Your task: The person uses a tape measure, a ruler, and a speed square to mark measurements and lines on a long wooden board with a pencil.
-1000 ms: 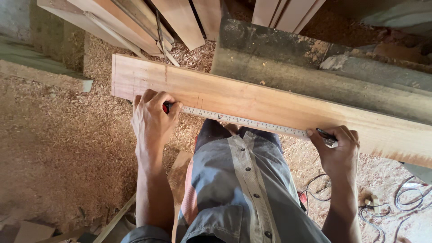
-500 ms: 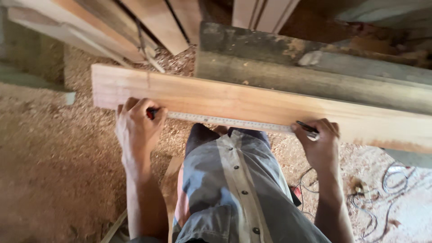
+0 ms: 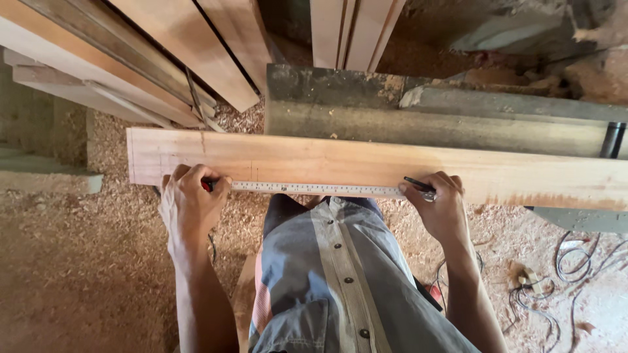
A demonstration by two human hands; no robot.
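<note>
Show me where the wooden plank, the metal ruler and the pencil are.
wooden plank [image 3: 366, 160], head view, middle of its top face
metal ruler [image 3: 314, 189], head view, middle of its strip
pencil [image 3: 418, 185], head view, dark shaft above the right hand's fingers

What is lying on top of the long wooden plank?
A metal ruler lies along the near edge of the plank. The left hand pins one end, its fingers covering that tip. The right hand presses the other end while holding a dark pencil.
</note>
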